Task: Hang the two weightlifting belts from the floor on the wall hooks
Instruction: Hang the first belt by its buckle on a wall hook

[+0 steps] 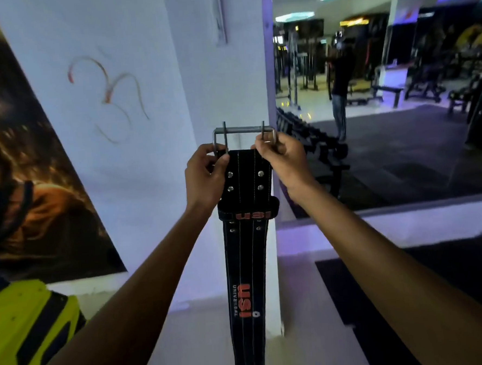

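A black weightlifting belt (pixel 248 249) with red USI lettering hangs straight down in front of a white pillar. Its steel double-prong buckle (pixel 243 130) is at the top, prongs pointing up. My left hand (pixel 205 176) pinches the buckle's left side and the belt's top corner. On the other side, my right hand (pixel 282 157) grips the buckle's right end. Both arms reach up from below. No wall hook is clearly visible near the buckle. A second belt is not in view.
A white pillar (pixel 228 84) carries a metal strip (pixel 220 17) high up. A large poster (pixel 21 167) covers the left wall; a yellow-and-black object (pixel 26 328) sits at lower left. A mirror (pixel 383 89) on the right reflects gym machines, a dumbbell rack and a standing person.
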{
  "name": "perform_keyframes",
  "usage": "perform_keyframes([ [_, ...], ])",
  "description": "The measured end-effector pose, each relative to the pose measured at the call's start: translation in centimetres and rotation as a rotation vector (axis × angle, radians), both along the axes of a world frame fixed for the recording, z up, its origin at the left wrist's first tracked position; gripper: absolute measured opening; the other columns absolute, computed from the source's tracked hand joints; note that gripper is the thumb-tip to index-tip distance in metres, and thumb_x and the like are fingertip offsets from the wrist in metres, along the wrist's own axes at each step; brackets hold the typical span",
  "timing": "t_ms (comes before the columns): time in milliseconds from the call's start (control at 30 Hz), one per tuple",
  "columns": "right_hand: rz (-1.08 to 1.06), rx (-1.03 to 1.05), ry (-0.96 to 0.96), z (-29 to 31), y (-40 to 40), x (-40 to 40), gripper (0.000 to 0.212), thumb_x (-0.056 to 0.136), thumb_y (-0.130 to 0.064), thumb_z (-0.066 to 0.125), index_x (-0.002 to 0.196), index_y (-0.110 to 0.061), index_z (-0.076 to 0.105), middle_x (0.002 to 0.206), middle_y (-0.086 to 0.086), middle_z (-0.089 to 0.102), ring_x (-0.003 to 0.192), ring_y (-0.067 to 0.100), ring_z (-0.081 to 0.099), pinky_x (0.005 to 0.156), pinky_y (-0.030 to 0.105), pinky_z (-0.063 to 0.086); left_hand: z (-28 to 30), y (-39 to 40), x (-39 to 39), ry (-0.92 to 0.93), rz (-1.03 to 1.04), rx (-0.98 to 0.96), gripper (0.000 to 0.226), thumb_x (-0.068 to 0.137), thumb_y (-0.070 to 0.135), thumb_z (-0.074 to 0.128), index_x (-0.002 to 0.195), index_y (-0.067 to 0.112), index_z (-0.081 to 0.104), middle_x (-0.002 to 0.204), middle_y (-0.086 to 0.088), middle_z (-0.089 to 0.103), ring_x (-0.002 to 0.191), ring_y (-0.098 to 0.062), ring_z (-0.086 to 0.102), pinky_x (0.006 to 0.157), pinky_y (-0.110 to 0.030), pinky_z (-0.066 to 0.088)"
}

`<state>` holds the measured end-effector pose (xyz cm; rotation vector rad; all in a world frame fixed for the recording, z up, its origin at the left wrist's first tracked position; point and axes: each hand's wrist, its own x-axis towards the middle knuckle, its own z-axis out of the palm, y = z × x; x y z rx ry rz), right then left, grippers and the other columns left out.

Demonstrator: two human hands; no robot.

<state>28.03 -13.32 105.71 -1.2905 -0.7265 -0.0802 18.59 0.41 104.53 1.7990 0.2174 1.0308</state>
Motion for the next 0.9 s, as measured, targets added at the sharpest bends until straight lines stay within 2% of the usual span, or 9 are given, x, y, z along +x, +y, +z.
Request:
perform_keyframes([
  [133, 0.072, 0.018, -0.124, 6.8, 0.4, -0.9, 0.027, 0.086, -0.025, 0.074, 0.110, -0.026, 0.062, 0.095, -0.005, 0.072, 0.088, 0.006, 0.070, 0.080, 0.022, 0.057, 8.0, 0.4, 0.0, -0.128, 0.024, -0.007, 0.011, 0.095, 0.016, 0.064, 0.098, 0.025, 0.068, 0.082, -0.013, 0.075, 0.072, -0.023, 0.067, 0.079, -0.050, 0.060],
  [200, 0.082, 0.011, -0.152, 9.3, 0.6, -1.4, 0.033, 0.085, -0.029, 0.074, 0.115, -0.025, 0.060, 0.099, -0.004, 0.073, 0.091, 0.010, 0.072, 0.078, 0.028, 0.060, 11.6, 0.6, -0.1, -0.178, 0.026, 0.004, 0.011, 0.095, 0.016, 0.063, 0.097, 0.026, 0.068, 0.078, -0.009, 0.074, 0.069, -0.022, 0.066, 0.075, -0.046, 0.060],
  [267, 0.047, 0.002, -0.178, 11.2, 0.9, -1.8, 0.029, 0.089, -0.030, 0.070, 0.115, -0.019, 0.062, 0.096, -0.004, 0.074, 0.088, 0.015, 0.073, 0.079, 0.034, 0.061, 14.8, 0.6, -0.4, -0.225, 0.044, 0.020, 0.009, 0.096, 0.016, 0.063, 0.098, 0.023, 0.068, 0.075, -0.005, 0.073, 0.063, -0.018, 0.065, 0.067, -0.039, 0.056],
  [333, 0.009, -0.014, -0.187, 12.6, 1.4, -1.9, 0.017, 0.095, -0.029, 0.063, 0.108, -0.017, 0.065, 0.091, -0.007, 0.073, 0.086, 0.013, 0.071, 0.088, 0.037, 0.059, 17.6, 0.8, -0.6, -0.259, 0.079, 0.007, 0.008, 0.096, 0.017, 0.063, 0.101, 0.021, 0.069, 0.075, -0.003, 0.072, 0.057, -0.014, 0.063, 0.061, -0.032, 0.051],
  [467, 0.070, -0.013, -0.184, 13.7, 1.8, -2.6, 0.015, 0.096, -0.027, 0.060, 0.106, -0.018, 0.068, 0.095, -0.010, 0.073, 0.095, 0.007, 0.071, 0.089, 0.028, 0.057, 21.4, 1.4, -0.9, -0.304, 0.150, -0.048, 0.008, 0.096, 0.021, 0.064, 0.102, 0.020, 0.070, 0.081, -0.004, 0.074, 0.059, -0.015, 0.065, 0.069, -0.038, 0.059],
  [600, 0.128, 0.101, -0.172, 11.9, 1.7, -3.7, 0.012, 0.093, -0.034, 0.059, 0.100, -0.026, 0.065, 0.089, -0.017, 0.070, 0.081, -0.012, 0.065, 0.069, 0.007, 0.049, 22.7, 1.3, -0.8, -0.332, 0.178, -0.064, 0.006, 0.097, 0.021, 0.063, 0.100, 0.024, 0.068, 0.086, -0.006, 0.076, 0.064, -0.019, 0.067, 0.077, -0.042, 0.063],
  [667, 0.102, 0.077, -0.170, 9.5, 1.9, -3.5, 0.019, 0.085, -0.033, 0.068, 0.098, -0.019, 0.067, 0.080, -0.016, 0.070, 0.074, -0.006, 0.065, 0.066, 0.008, 0.048, 23.1, 1.0, -0.7, -0.339, 0.179, -0.055, 0.008, 0.097, 0.022, 0.064, 0.102, 0.023, 0.069, 0.086, -0.007, 0.076, 0.063, -0.019, 0.067, 0.076, -0.042, 0.063],
  [767, 0.080, -0.022, -0.102, 4.7, 2.1, -3.2, 0.013, 0.084, -0.028, 0.074, 0.086, -0.016, 0.068, 0.063, -0.012, 0.066, 0.059, 0.000, 0.058, 0.054, 0.010, 0.043, 23.5, 0.7, -0.6, -0.335, 0.170, -0.062, 0.007, 0.098, 0.020, 0.064, 0.103, 0.020, 0.069, 0.085, -0.008, 0.076, 0.062, -0.019, 0.066, 0.062, -0.035, 0.060],
  [900, 0.101, -0.129, 0.019, -2.3, 1.6, -3.2, 0.016, 0.078, -0.027, 0.077, 0.086, -0.015, 0.069, 0.066, -0.010, 0.071, 0.062, 0.001, 0.063, 0.058, 0.011, 0.046, 23.4, 0.8, -0.1, -0.329, 0.170, -0.102, 0.009, 0.096, 0.019, 0.065, 0.103, 0.016, 0.070, 0.075, -0.004, 0.071, 0.057, -0.020, 0.064, 0.061, -0.044, 0.064],
])
